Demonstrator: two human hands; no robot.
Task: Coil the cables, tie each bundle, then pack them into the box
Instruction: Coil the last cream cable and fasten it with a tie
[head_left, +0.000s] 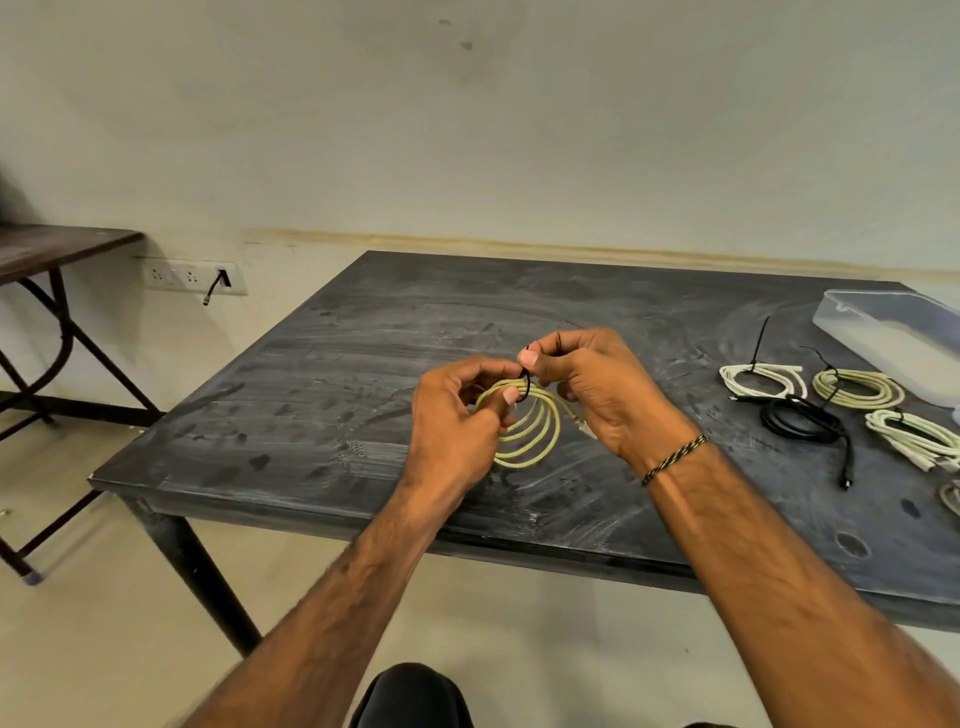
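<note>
Yellow cable coil (527, 431) held above desk (322, 374).
Left hand (457, 415) grips coil's top; right hand (592, 389) pinches black tie (526, 387) around it.

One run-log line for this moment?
step: tying | both hands: left hand holds yellow coiled cable, right hand pinches thin black tie | clear plastic box: no cables inside

A side table (57, 247) stands beside wall sockets (193, 277).
</note>
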